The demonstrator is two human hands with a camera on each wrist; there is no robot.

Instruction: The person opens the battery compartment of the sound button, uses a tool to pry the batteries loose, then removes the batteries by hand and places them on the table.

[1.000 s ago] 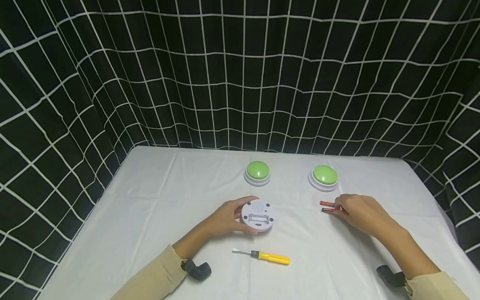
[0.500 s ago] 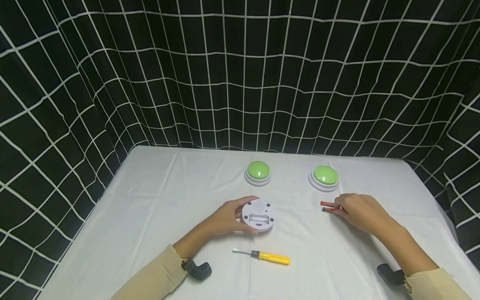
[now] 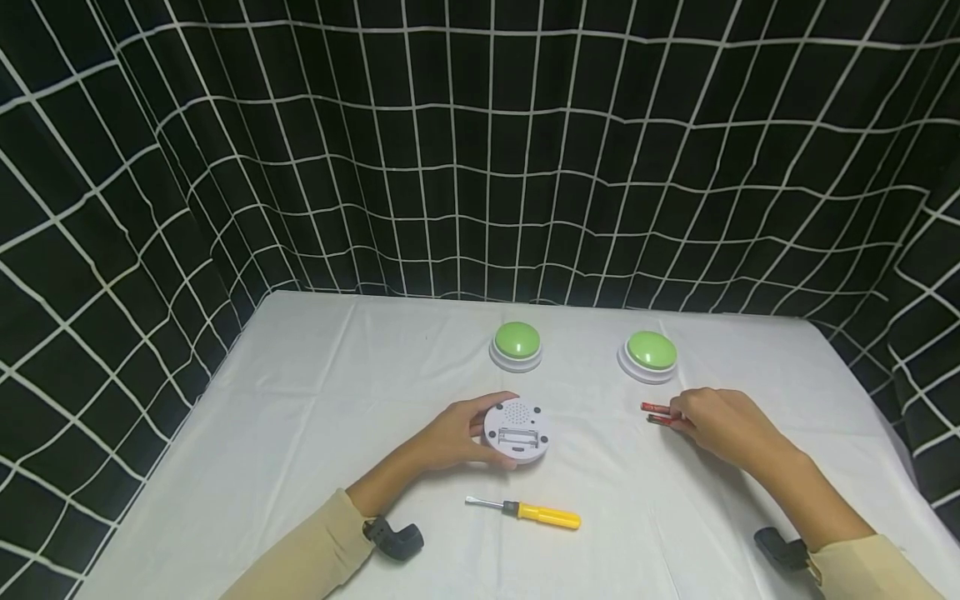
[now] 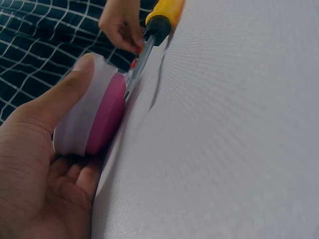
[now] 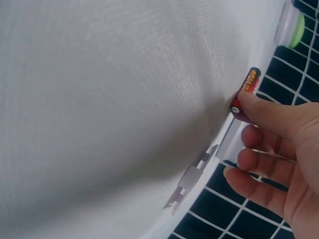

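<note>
In the head view my left hand (image 3: 453, 435) grips a round white buzzer button (image 3: 516, 431) at its left side. The button lies upside down, with its uncovered battery slot, speaker holes and small dark feet facing up. In the left wrist view its pink dome (image 4: 107, 117) faces the table and my thumb presses the white base. On the right, my right hand (image 3: 720, 425) pinches at two red batteries, an upper battery (image 3: 655, 407) and a lower battery (image 3: 661, 420), on the cloth. My right thumb lies over a battery (image 5: 249, 82) in the right wrist view; fingers hide part of both.
A yellow-handled screwdriver (image 3: 543, 514) lies in front of the held button. Two green-domed buzzer buttons stand farther back, a left one (image 3: 516, 343) and a right one (image 3: 649, 354). A small plastic cover (image 5: 189, 179) lies near my right fingers. White cloth (image 3: 322, 467) covers the table.
The lower battery has slid slightly toward my right hand. My left hand and the buzzer button have stayed in place.
</note>
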